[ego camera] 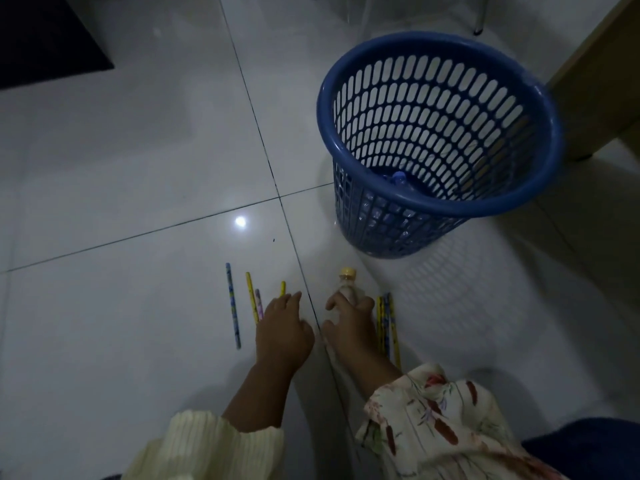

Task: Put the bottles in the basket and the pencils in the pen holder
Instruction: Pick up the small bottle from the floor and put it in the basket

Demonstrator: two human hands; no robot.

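A: Obs. Small clear plastic bottle with a yellow cap (347, 284) stands about upright on the pale glossy tiled floor (138, 168), cap toward the basket. Right hand (349, 323) is wrapped around its body, fingers curled onto it; grip reads as closed on the bottle. Light is dim, so I can't say whether it has left the floor.

B: Left hand (282, 332)?

A: Fingers loosely bent and empty, reaching over the loose pencils. Nearest is a short yellow pencil (283, 288), tip just beyond the fingertips. A longer yellow pencil (252, 296) and a blue patterned pencil (232, 304) lie further left, apart from each other. A bundle of yellow and blue pencils (387, 327) lies just right of the right hand.

B: Basket?

A: Round blue slotted plastic basket (440, 140) ahead and to the right, well apart from the hands. Something clear with a blue cap sits at its bottom, probably bottles.

B: Step?

A: Judged: bottle stage, last visible bottle in hand. Next calls for a lift over the rim, then release inside. No pen holder in view; it must be found before the pencils go anywhere.
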